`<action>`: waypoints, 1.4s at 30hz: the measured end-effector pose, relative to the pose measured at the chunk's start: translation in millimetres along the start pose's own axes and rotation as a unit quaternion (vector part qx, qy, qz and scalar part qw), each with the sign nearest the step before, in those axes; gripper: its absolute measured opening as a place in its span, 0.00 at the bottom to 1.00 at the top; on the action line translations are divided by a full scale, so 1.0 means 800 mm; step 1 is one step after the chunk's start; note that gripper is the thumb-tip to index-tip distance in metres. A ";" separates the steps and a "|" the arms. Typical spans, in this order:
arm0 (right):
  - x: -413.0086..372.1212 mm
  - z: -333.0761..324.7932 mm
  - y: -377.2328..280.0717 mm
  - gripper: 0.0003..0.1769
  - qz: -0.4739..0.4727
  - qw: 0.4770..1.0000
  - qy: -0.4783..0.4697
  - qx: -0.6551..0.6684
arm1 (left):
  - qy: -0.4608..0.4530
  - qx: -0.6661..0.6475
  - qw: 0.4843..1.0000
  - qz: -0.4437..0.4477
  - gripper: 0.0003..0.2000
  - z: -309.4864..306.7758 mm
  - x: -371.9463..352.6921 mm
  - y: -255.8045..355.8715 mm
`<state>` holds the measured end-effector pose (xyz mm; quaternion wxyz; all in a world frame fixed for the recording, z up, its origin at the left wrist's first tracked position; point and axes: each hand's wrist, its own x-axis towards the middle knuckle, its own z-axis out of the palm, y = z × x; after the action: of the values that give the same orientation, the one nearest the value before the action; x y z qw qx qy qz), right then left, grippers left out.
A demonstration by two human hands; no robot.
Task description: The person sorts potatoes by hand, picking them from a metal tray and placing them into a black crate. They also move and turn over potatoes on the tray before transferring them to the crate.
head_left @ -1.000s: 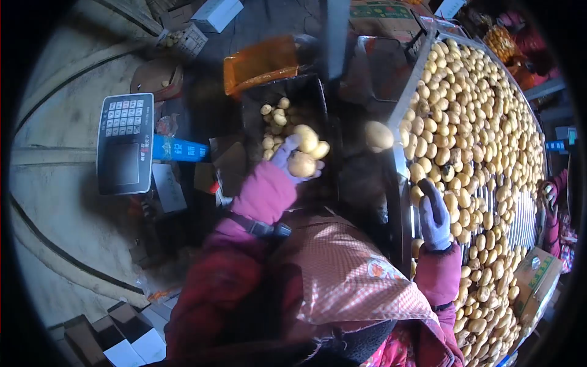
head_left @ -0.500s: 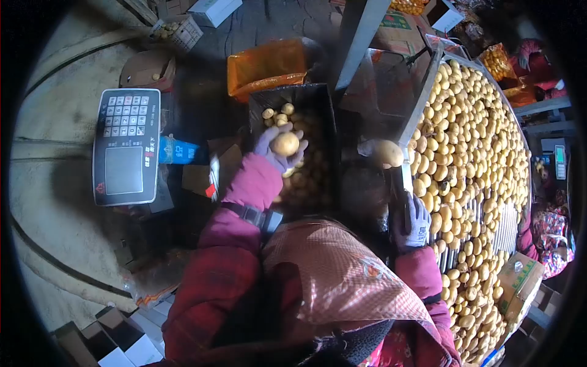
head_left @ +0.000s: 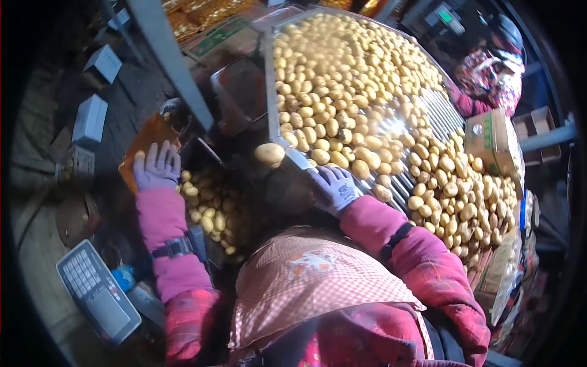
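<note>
My left hand [head_left: 158, 166], in a pale grey glove, is held over the upper left edge of a dark crate, fingers spread with nothing in the palm. A small bit of yellow shows at one of its fingertips. Potatoes [head_left: 211, 211] lie in the crate beside it. My right hand [head_left: 335, 188], gloved too, rests at the near edge of the sorting table [head_left: 278, 116], its fingers spread beside potatoes [head_left: 361, 144] on the metal rollers. One larger potato [head_left: 269, 154] sits just outside the table's left corner.
A scale display [head_left: 99, 292] stands at the lower left, and an orange-lined container [head_left: 142, 144] is behind my left hand. A metal post [head_left: 174, 67] rises beside the table. Across it is a co-worker [head_left: 492, 73] near a cardboard box [head_left: 489, 137].
The view has turned toward the table. My left hand no longer holds the potato and has moved to the crate's far edge. My right hand remains by the table edge.
</note>
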<state>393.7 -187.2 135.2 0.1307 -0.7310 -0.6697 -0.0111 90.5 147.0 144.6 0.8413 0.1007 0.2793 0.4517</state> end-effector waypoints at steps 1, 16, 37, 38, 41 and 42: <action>0.001 -0.005 -0.001 0.37 0.000 1.000 0.004 0.006 | -0.005 0.004 1.000 -0.008 0.30 0.007 0.007 -0.015; -0.014 -0.065 0.040 0.21 0.043 0.984 0.097 0.144 | -0.207 0.150 0.886 -0.385 0.26 0.139 -0.066 -0.322; 0.026 -0.050 0.302 0.31 0.348 0.814 0.022 0.464 | -0.122 0.203 0.869 -0.434 0.25 0.175 -0.063 -0.404; 0.026 -0.056 0.302 0.27 0.370 0.721 0.026 0.586 | -0.099 0.210 0.872 -0.430 0.25 0.181 -0.063 -0.402; 0.042 -0.103 0.250 0.24 0.219 0.807 -0.067 0.544 | -0.031 0.225 0.882 -0.414 0.25 0.207 -0.071 -0.397; 0.053 -0.106 0.244 0.26 0.206 0.826 -0.128 0.508 | -0.030 0.207 0.886 -0.414 0.24 0.203 -0.068 -0.397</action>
<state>603.5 -176.8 191.0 0.3964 -0.6768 -0.4252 0.4516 381.4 -65.0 165.3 0.9199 0.1615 0.3574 -0.0087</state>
